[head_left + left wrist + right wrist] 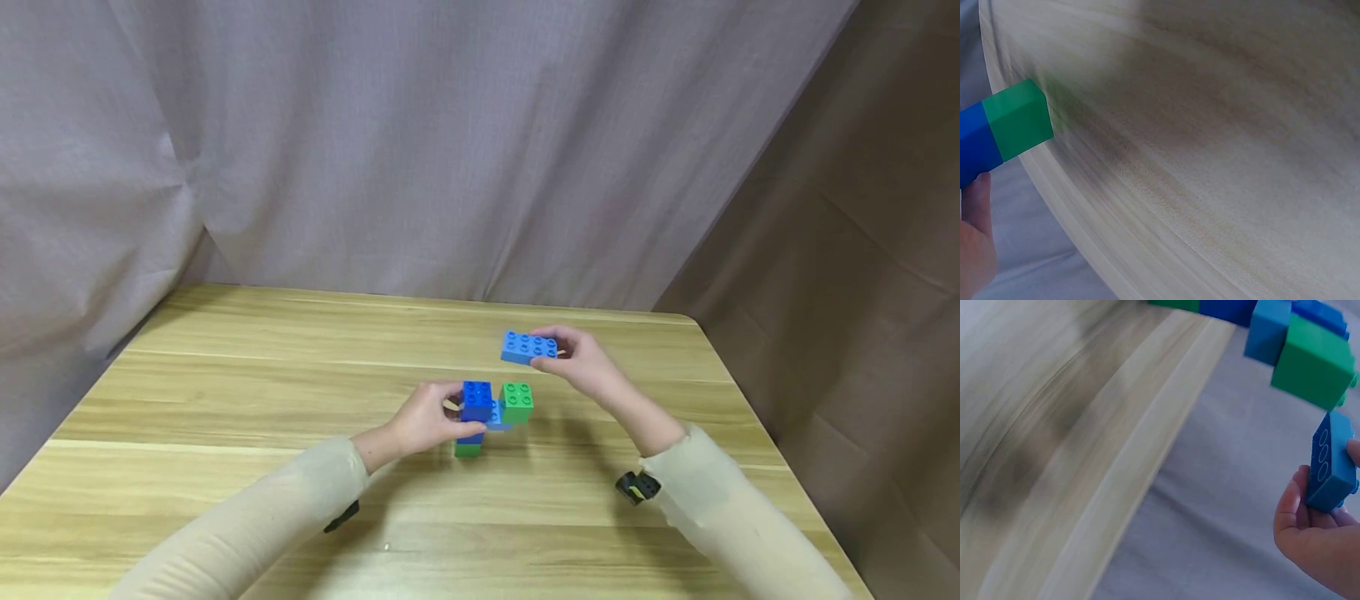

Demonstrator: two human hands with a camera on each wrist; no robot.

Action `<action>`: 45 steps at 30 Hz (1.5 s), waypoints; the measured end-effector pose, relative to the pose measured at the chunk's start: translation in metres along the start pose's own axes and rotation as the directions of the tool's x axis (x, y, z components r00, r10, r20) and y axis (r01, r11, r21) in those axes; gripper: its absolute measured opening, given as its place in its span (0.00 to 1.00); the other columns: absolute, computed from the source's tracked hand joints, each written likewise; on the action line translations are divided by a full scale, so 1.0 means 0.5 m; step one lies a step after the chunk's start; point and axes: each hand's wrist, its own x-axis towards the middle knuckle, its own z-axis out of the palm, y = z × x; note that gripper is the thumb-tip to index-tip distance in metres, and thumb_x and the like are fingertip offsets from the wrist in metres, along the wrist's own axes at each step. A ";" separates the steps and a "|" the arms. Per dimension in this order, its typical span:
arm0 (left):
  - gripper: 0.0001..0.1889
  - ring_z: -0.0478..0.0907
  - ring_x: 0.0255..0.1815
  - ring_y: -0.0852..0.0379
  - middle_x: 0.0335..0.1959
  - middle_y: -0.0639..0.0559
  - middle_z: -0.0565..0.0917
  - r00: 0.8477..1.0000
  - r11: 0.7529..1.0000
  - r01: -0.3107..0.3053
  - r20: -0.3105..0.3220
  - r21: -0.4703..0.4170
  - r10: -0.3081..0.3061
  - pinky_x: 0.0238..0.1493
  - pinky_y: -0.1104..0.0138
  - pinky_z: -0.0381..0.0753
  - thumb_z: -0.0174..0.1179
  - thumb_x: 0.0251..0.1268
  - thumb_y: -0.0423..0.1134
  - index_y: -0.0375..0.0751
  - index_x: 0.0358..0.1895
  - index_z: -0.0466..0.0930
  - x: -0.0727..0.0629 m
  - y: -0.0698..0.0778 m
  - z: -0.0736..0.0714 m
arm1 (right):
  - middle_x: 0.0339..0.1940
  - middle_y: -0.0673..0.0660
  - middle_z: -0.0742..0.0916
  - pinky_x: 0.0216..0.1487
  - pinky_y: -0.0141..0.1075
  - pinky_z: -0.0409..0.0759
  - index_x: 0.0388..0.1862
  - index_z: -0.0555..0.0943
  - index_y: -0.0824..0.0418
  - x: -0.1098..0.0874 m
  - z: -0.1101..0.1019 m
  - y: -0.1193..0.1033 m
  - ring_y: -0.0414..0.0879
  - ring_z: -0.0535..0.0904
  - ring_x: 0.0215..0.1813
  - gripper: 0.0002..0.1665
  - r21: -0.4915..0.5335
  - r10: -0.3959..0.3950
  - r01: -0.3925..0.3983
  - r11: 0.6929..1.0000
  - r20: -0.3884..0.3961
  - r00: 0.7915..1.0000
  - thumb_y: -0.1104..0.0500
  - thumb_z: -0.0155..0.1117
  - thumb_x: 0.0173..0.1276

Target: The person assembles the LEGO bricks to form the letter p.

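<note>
A stack of toy building blocks stands at mid-table, with a dark blue block (pixel 477 402) on top at its left. My left hand (pixel 430 419) pinches this stack between thumb and fingers. A light blue block (pixel 497 417) juts out to the right and bears a bright green block (pixel 517 403). Lowest in the stack is another green block (pixel 1020 120), under a dark blue one (pixel 977 142). Behind and right of the stack, my right hand (pixel 581 360) holds a long light blue block (pixel 1331 464), studs up, gripped at its right end.
The wooden table (pixel 247 392) runs back to a grey curtain (pixel 390 150). A brown curtain (pixel 847 275) hangs along the right side. Each sleeve has a dark wrist device, one of them (pixel 638 487) below the right cuff.
</note>
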 end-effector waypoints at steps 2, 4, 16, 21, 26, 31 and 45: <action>0.16 0.82 0.38 0.56 0.35 0.48 0.83 1.000 1.000 0.001 0.001 -0.002 -0.001 0.39 0.73 0.84 0.69 0.53 0.40 0.37 0.44 0.79 0.000 0.000 0.000 | 0.51 0.68 0.80 0.46 0.34 0.81 0.59 0.72 0.68 -0.006 0.005 -0.008 0.50 0.79 0.46 0.26 0.030 -0.016 0.015 0.999 0.034 0.999 0.62 0.62 0.62; 0.16 0.82 0.39 0.56 0.35 0.48 0.83 1.000 1.000 -0.007 0.001 -0.005 0.007 0.39 0.73 0.84 0.68 0.53 0.40 0.37 0.44 0.80 0.000 0.000 0.000 | 0.50 0.69 0.80 0.46 0.33 0.81 0.58 0.72 0.69 -0.013 0.011 -0.015 0.49 0.79 0.45 0.26 0.053 -0.031 0.028 0.998 0.059 0.998 0.63 0.62 0.61; 0.19 0.82 0.41 0.56 0.39 0.48 0.85 0.999 0.999 -0.047 0.012 -0.003 0.047 0.40 0.73 0.84 0.68 0.54 0.41 0.37 0.49 0.79 -0.001 0.000 0.000 | 0.47 0.66 0.83 0.50 0.40 0.80 0.55 0.74 0.68 -0.039 0.048 -0.041 0.54 0.79 0.49 0.24 0.021 -0.120 0.119 0.993 0.124 0.985 0.64 0.64 0.59; 0.21 0.81 0.41 0.56 0.40 0.47 0.85 0.998 0.998 -0.063 0.013 0.007 0.063 0.40 0.74 0.83 0.68 0.54 0.41 0.36 0.50 0.78 0.000 -0.001 0.000 | 0.45 0.63 0.84 0.46 0.37 0.80 0.54 0.75 0.67 -0.040 0.059 -0.042 0.51 0.79 0.46 0.23 -0.010 -0.113 0.116 0.993 0.138 0.984 0.63 0.65 0.59; 0.22 0.82 0.42 0.54 0.42 0.45 0.85 0.998 0.998 -0.066 0.017 0.003 0.066 0.40 0.74 0.83 0.68 0.54 0.40 0.36 0.52 0.77 -0.001 -0.003 -0.001 | 0.46 0.63 0.84 0.47 0.37 0.80 0.54 0.76 0.66 -0.041 0.066 -0.043 0.51 0.79 0.48 0.22 -0.011 -0.123 0.126 0.992 0.163 0.979 0.62 0.64 0.60; 0.23 0.82 0.43 0.53 0.43 0.45 0.85 0.998 0.998 -0.064 0.021 -0.001 0.064 0.41 0.73 0.84 0.67 0.55 0.41 0.36 0.53 0.76 -0.001 -0.004 -0.003 | 0.47 0.63 0.83 0.48 0.39 0.80 0.53 0.76 0.66 -0.042 0.067 -0.045 0.53 0.79 0.49 0.22 -0.016 -0.148 0.153 0.988 0.176 0.973 0.61 0.64 0.60; 0.22 0.83 0.40 0.56 0.39 0.47 0.85 0.998 0.997 -0.058 0.010 0.050 0.058 0.40 0.74 0.83 0.68 0.54 0.41 0.37 0.52 0.78 -0.004 -0.001 -0.003 | 0.54 0.63 0.83 0.57 0.51 0.77 0.56 0.77 0.64 -0.047 0.048 -0.045 0.57 0.78 0.57 0.25 -0.216 -0.274 0.320 0.922 0.218 0.937 0.57 0.67 0.61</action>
